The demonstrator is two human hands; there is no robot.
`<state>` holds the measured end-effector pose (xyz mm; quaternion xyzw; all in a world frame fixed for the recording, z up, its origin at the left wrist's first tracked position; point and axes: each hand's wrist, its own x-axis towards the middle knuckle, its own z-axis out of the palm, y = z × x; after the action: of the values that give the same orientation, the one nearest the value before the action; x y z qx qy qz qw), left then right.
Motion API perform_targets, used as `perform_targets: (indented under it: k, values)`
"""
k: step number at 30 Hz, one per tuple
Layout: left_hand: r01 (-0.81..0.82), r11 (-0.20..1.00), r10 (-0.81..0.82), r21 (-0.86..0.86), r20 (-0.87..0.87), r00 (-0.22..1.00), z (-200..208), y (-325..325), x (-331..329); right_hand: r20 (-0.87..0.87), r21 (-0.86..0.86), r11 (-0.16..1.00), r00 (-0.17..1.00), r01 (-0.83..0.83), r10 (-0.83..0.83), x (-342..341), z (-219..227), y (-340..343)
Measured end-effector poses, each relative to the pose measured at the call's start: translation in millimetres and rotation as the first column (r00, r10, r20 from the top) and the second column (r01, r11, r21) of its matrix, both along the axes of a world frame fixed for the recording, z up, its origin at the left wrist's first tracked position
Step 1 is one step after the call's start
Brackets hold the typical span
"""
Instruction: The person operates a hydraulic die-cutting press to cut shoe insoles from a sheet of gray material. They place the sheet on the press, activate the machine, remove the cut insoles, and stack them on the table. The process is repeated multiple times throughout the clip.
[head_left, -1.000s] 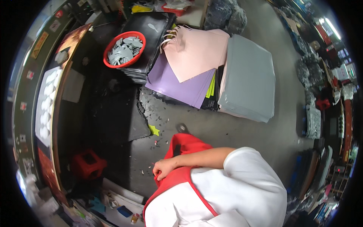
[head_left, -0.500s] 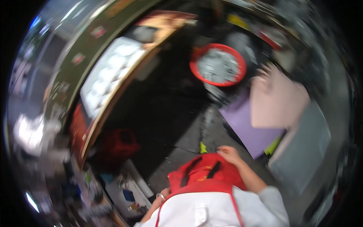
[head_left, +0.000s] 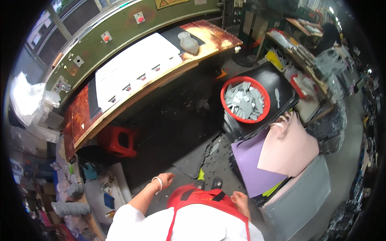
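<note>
While the left hand (head_left: 165,179) is being held loosely spread and empty, the red fabric apron (head_left: 200,197), likely soft and light, is being touched at its upper edge by the curled right hand (head_left: 240,199).

Red basin (head_left: 244,99) of grey cut pieces on a black stand; pink sheet (head_left: 288,148) overlapping a purple sheet (head_left: 249,164), grey sheet (head_left: 299,199) beside them; red stool (head_left: 117,140) below the long workbench (head_left: 152,86) (its top partly white).

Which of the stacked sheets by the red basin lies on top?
The pink sheet: it overlaps the purple sheet, and the grey sheet lies lower right.
</note>
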<state>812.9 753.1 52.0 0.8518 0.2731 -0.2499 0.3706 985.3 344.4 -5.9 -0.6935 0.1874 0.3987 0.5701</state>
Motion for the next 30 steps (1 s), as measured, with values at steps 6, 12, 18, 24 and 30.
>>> perform_targets:
  k: [6,12,18,24,30]
  values:
    - [-0.089,0.992,0.080,0.093,0.104,0.991,8.7,6.7,-41.0,0.177,0.076,0.928,0.921,-0.364,0.346,63.0,18.9,123.4]
    - [-0.559,0.799,0.473,0.223,0.340,0.813,22.2,35.0,-83.5,0.417,0.100,0.785,0.742,-0.611,0.524,123.8,62.8,265.7]
    - [-0.763,0.598,0.388,0.244,0.745,0.542,46.0,117.0,-67.2,0.729,0.008,0.749,0.517,-0.663,0.449,177.9,135.4,415.9]
    - [-0.858,0.299,0.244,0.419,0.835,0.493,75.9,285.6,-52.0,0.914,-0.010,0.838,0.335,-0.545,0.229,254.9,165.2,560.8]
    - [-0.807,0.028,0.500,0.590,0.691,0.522,66.7,422.1,-29.7,0.947,-0.316,0.869,-0.073,-0.381,0.313,333.8,151.5,685.9]
